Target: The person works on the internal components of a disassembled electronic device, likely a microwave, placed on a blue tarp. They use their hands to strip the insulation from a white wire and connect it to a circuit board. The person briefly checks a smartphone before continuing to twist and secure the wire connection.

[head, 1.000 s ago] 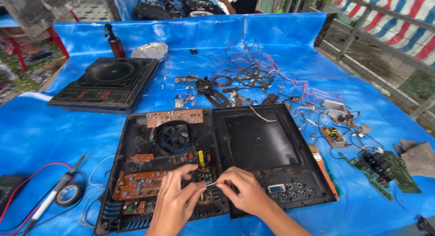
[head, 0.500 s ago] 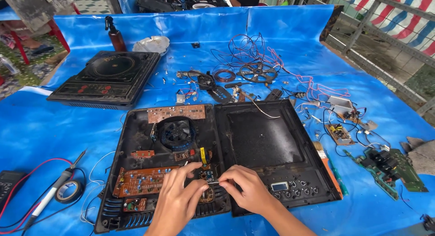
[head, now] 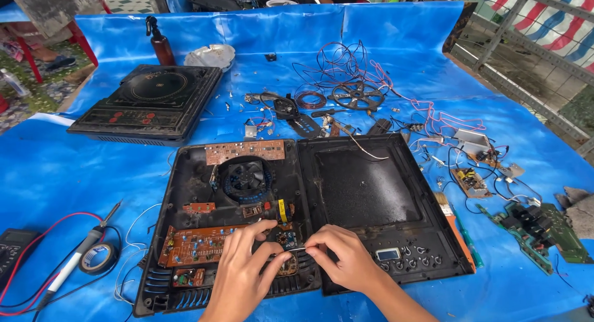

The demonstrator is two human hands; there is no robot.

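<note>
Both hands work inside the opened induction cooker base [head: 185,235], which lies at the near middle of the blue-covered counter [head: 49,173]. The left hand [head: 244,269] rests its fingers on the orange circuit board [head: 198,244] near the small toroid coil [head: 283,238]. The right hand [head: 346,260], at about three o'clock from it, pinches what looks like a thin wire or component lead [head: 297,250] stretched between the two hands; it is too fine to name surely. The step in hand seems to be freeing or seating that lead at the board's edge. The next move calls for a steady pinch, keeping clear of the cooling fan [head: 245,175] at twelve o'clock.
</note>
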